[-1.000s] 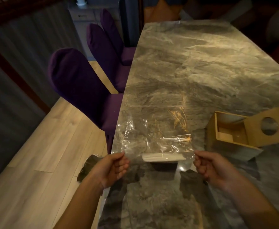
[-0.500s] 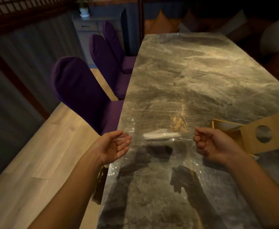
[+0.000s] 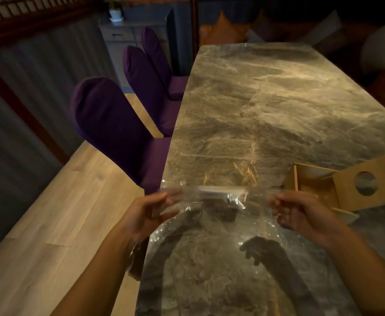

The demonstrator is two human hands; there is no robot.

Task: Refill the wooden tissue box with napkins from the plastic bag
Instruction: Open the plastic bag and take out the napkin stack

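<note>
A clear plastic bag [image 3: 212, 226] is stretched flat above the marble table [image 3: 266, 106], close in front of me. My left hand [image 3: 148, 213] pinches its left top corner and my right hand [image 3: 301, 213] pinches its right top corner. A white strip [image 3: 221, 190] runs along the bag's upper edge between my hands. No napkins are visible inside the bag. The wooden tissue box [image 3: 312, 190] lies open on the table to the right, beyond my right hand. Its lid [image 3: 369, 183] with a round hole leans across the box.
Three purple chairs [image 3: 109, 124] line the table's left edge, over a light wooden floor [image 3: 57, 213]. A dark object [image 3: 137, 267] lies on the floor by the table's near left edge. Cushions and a sofa sit beyond the far end.
Both hands lifted the bag off the table and raised its top edge away from me. The bag has turned so that it now hangs below my hands, toward me.
</note>
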